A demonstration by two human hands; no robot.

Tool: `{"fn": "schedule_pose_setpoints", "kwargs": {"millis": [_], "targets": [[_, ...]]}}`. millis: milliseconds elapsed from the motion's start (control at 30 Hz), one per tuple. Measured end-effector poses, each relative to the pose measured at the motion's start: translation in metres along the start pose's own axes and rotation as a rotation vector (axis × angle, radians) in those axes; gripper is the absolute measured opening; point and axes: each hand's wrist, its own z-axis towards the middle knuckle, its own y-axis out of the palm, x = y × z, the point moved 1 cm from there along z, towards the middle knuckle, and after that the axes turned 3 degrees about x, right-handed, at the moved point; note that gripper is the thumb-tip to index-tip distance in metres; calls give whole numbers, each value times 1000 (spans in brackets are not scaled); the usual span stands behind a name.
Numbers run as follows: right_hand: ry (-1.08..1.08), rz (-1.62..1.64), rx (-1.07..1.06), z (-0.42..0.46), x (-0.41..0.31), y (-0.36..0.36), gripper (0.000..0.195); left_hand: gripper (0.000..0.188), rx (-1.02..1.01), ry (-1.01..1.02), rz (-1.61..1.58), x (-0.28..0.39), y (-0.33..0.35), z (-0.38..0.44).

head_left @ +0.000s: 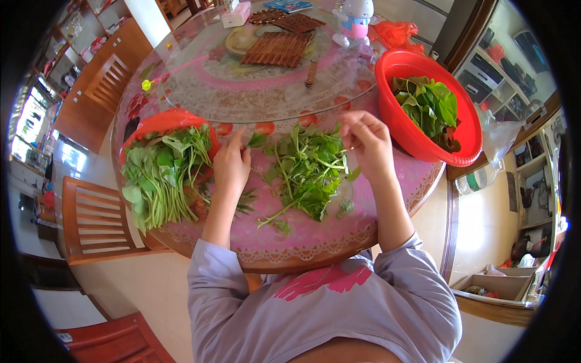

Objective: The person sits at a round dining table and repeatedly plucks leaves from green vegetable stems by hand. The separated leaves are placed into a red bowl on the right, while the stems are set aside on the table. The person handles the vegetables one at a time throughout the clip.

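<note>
My left hand (231,161) is over the table, thumb and forefinger pinching a small green leaf (257,139). To its left, a big bunch of leafy greens (159,177) with long pale stems spills out of a red plastic bag (170,119). A loose pile of stems and leaves (311,165) lies between my hands. My right hand (366,143) is raised at the pile's right side with its fingers curled together; whether something small is between the fingertips is unclear. Right beside it, a red plastic basin (395,109) stands tilted, with picked leaves (429,106) inside.
The round table has a pink patterned cover (268,227) and a glass turntable (209,97). On it are a brown slatted mat (277,49), a small knife-like tool (311,74), a tissue box (237,14) and a white cartoon figure (354,22). A wooden chair (97,218) stands at left.
</note>
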Motion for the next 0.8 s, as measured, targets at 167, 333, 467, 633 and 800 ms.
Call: {"fn": "schedule_pose_setpoints", "kwargs": {"millis": [167, 333, 467, 633, 800], "targets": [[-9, -421, -139, -8, 16, 20, 19, 51, 164, 325, -364, 41, -20, -4], [-12, -609, -232, -14, 21, 34, 20, 49, 153, 371, -448, 56, -22, -13], [-67, -580, -212, -15, 29, 35, 16, 44, 60, 326, -532, 65, -22, -15], [-277, -719, -134, -18, 29, 36, 10, 36, -159, 148, -698, 61, -16, -18], [-661, -850, 104, -20, 29, 41, 11, 31, -235, -18, -885, 56, -8, -22]]}}
